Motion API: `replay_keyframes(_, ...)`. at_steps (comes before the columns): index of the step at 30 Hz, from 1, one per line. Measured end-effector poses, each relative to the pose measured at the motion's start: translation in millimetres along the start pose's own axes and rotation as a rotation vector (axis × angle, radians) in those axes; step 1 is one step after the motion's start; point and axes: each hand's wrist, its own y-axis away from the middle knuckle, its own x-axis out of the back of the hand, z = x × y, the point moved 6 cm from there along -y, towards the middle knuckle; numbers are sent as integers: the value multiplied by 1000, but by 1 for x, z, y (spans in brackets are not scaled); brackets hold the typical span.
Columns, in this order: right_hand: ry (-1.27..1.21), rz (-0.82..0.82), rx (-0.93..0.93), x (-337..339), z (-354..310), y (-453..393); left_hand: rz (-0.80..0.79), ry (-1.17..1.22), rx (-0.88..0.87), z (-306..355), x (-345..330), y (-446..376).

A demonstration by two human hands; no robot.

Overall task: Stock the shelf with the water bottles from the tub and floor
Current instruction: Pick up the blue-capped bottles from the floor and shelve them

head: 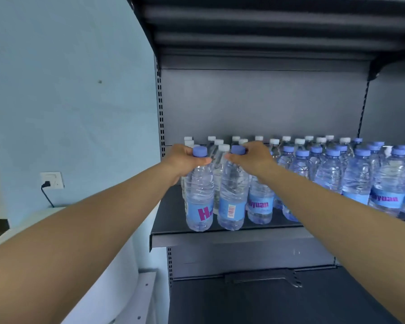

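Observation:
Two clear water bottles with blue caps and blue labels stand upright at the front left of the dark shelf (220,235). My left hand (182,161) grips the neck of the left bottle (199,197), just under its cap. My right hand (253,157) is closed around the neck of the right bottle (233,195). Both bottle bases rest on or just above the shelf board. Behind and to the right stand several more bottles (358,181), some with white caps, some with blue. The tub and the floor are out of view.
A darker shelf board (267,66) hangs above the bottles. Below is a lower shelf (267,300) with a loose metal bracket (267,278) on it. A pale blue wall with a socket and plugged cable (52,180) lies to the left, beside a white surface (117,277).

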Motion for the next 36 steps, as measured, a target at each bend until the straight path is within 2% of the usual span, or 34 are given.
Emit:
replay_keyframes(7, 40, -41, -31, -28, 32, -29, 30, -33, 42, -27, -7, -34)
replay_keyframes(15, 79, -54, 13, -42, 34, -51, 73, 20, 116, -51, 2, -59)
replay_keyframes(28, 55, -2, 27, -44, 36, -51, 78, 50, 135, -53, -3, -63)
replay_keyframes(36, -27, -6, -5, -48, 44, -41, 75, -11, 103, -52, -5, -60)
